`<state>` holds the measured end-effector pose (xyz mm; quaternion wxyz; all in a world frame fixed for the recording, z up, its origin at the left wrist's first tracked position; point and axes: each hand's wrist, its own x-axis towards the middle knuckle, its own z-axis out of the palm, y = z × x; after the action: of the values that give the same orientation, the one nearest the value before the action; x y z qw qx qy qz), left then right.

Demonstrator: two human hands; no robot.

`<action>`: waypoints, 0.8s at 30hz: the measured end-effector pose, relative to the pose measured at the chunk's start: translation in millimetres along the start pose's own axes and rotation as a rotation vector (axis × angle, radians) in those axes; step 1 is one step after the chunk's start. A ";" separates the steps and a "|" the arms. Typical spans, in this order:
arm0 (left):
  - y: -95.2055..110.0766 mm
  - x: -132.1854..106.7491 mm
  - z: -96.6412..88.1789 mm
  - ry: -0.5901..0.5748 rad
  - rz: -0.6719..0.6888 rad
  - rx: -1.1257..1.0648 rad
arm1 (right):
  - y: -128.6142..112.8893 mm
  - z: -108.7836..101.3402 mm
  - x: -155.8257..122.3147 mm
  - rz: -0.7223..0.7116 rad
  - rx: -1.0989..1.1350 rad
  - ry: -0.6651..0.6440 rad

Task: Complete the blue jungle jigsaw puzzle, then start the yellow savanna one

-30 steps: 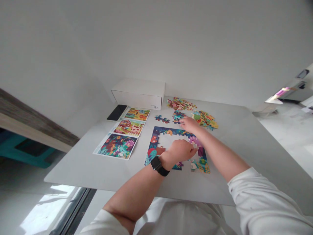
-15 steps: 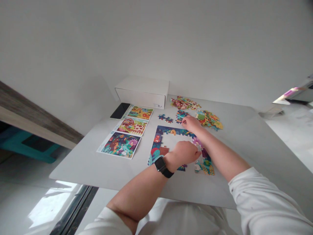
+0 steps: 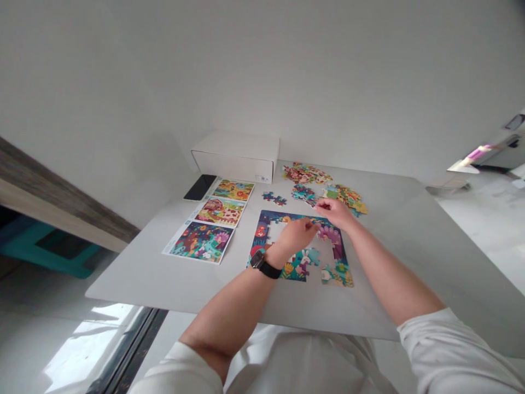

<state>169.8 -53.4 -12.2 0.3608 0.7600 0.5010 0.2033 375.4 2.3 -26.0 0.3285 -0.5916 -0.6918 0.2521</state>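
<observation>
We were at a pale grey worktop [image 3: 135, 279] with a part-built colourful cardboard jigsaw puzzle [image 3: 296, 276] sitting right in front of us. Its dark blue and purple edge ran around a pale open patch, and a white rabbit showed near the bottom.

Our bare left hand [image 3: 296, 235], with a black strap watch [image 3: 259, 262] on the wrist, was over the puzzle's upper left side. Its fingers [image 3: 310, 226] were pressed together and reaching toward 2 o'clock, right on the top edge, though we can't tell if they were pinching a piece. Our bare right hand [image 3: 334, 212] was over the puzzle's top right corner, and its fingers [image 3: 319, 204] pointed toward 9 o'clock, loosely together. We can't tell if those held anything either.

The closest loose stuff was a small heap of dark blue and teal puzzle pieces [image 3: 303, 192] at 12 o'clock from the puzzle, just beside the right fingers. A yellow and green heap of puzzle pieces [image 3: 344, 200] lay at 1 o'clock, with a red and cream heap of puzzle pieces [image 3: 305, 174] behind them. Two small blue puzzle pieces [image 3: 274, 199] sat at 11 o'clock.

At 9 o'clock, three glossy picture cards [image 3: 220, 212] lay in a row, with a black smartphone [image 3: 200, 187] and a white cardboard box [image 3: 235, 157] beyond them.
</observation>
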 end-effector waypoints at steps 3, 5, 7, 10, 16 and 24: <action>-2.3 6.4 -4.5 0.004 -0.139 -0.407 | -6.1 -9.5 -23.6 -0.052 0.050 0.062; -2.4 7.2 -6.3 -0.009 -0.173 -0.652 | -13.4 -11.1 -36.6 -0.088 0.037 0.081; -3.0 6.9 -5.8 -0.023 -0.172 -0.824 | -21.5 -9.4 -46.3 -0.126 -0.011 0.093; -6.4 9.4 -1.2 -0.013 -0.154 -0.949 | -31.2 -3.9 -55.8 -0.191 -0.111 0.121; -21.7 20.4 -12.2 0.076 -0.086 -0.735 | -31.0 4.0 -67.4 -0.254 -0.153 0.166; -31.7 12.4 -50.9 -0.042 0.139 -0.297 | -16.4 16.5 -69.0 -0.102 0.190 0.125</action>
<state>121.4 -17.1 -3.2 0.4648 0.7350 0.4040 0.2837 358.1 -67.8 -35.5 0.4377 -0.5364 -0.6724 0.2620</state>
